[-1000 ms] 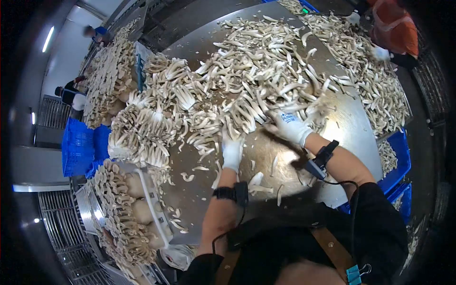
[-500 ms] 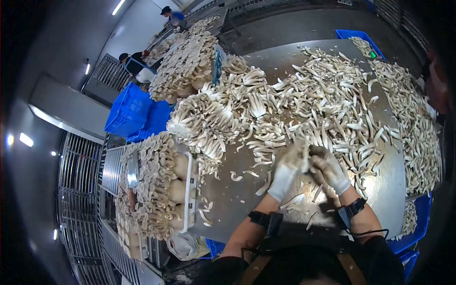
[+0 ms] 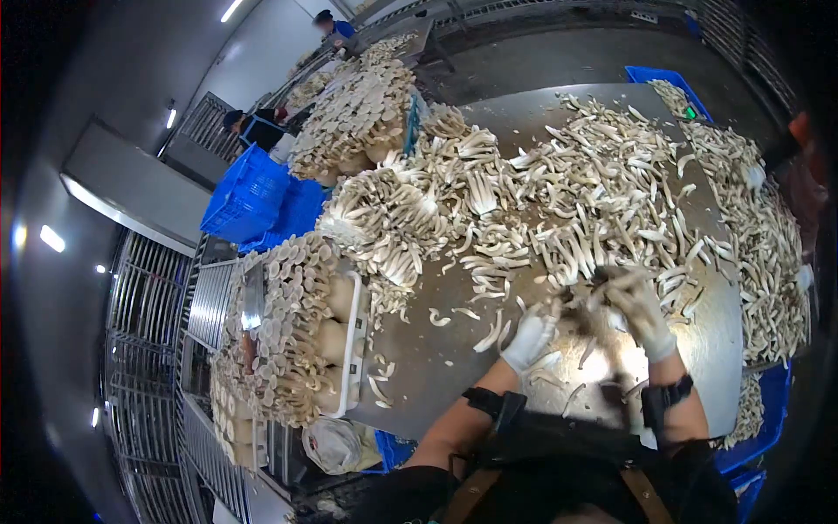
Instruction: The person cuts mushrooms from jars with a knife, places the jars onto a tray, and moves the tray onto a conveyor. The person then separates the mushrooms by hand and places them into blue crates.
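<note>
Loose pale mushrooms (image 3: 602,201) lie heaped across the steel table (image 3: 410,349). At the near edge of this heap is my left hand (image 3: 531,337) in a white glove, its fingers curled together; whatever they hold is too small to make out. My right hand (image 3: 642,310), gloved and dirty at the fingers, is a little to the right over the stalks. Motion smears its fingers, so its grip does not show. Uncut mushroom clusters (image 3: 384,214) are piled left of the loose ones.
On the left, a white crate (image 3: 356,349) carries mushroom blocks, with a knife (image 3: 251,306) lying on top. Blue crates (image 3: 249,196) stand behind. Cut mushrooms fill the right side (image 3: 759,253), above a blue bin (image 3: 772,406). Two people work at the far left.
My hands have come apart. The right hand has moved to the right and slightly up, while the left stays low near the small stalks. The camera view has shifted slightly.
</note>
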A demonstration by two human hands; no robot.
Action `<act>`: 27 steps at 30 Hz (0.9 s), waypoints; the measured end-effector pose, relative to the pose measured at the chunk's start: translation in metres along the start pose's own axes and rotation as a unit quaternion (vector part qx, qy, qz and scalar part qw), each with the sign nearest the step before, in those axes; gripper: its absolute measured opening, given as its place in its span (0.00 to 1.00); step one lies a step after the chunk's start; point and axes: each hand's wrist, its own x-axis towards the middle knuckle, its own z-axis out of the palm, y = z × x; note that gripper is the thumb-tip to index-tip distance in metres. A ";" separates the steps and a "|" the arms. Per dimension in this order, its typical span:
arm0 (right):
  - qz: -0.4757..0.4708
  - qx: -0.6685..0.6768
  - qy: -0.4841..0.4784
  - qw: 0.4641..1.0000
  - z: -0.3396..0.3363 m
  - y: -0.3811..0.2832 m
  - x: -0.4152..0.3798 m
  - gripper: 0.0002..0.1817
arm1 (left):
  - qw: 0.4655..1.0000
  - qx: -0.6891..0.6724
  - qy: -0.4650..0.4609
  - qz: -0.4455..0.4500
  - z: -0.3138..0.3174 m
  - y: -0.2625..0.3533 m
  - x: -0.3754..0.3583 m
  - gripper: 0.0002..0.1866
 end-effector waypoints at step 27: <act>0.162 0.289 0.094 0.939 0.052 0.110 0.002 0.25 | 0.976 0.212 -0.003 0.049 0.013 -0.014 -0.006 0.20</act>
